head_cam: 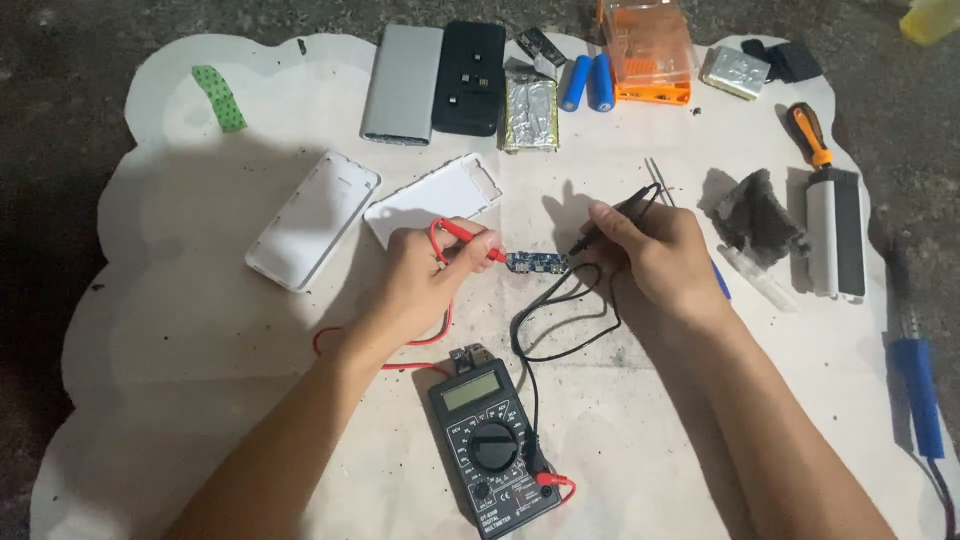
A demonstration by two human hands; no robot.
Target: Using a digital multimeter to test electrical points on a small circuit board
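One pale work mat [200, 340] with a wavy edge, spread over dark ground, near edge cut off by the frame. Two forearms reaching in from the near side. One silver power bank casing [402, 82] and one black one [469, 77] side by side at the far edge, one orange transparent box [648, 50] further right, top cropped. Two white shell halves [313, 218] lying left of centre, the right one partly behind the left hand. One white and black casing [836, 230] at the right, one crumpled grey lump beside it, hard to identify. One digital multimeter [494, 445] near centre, screen too dim to read. Two foil pouch cells [529, 108], one far centre, one far right. Two blue cylindrical cells [589, 81] together. One orange-handled screwdriver [808, 134]; one blue-handled tool [919, 395] at the right edge, tip not visible. Left hand [425, 280] closed around one red probe [465, 236], tip touching the left end of one small blue circuit board [523, 262] at mat centre. Right hand [650, 255] curled around one black probe [610, 222], tip at the board's right end, contact hidden in shadow. One green tape strip [220, 97] far left.
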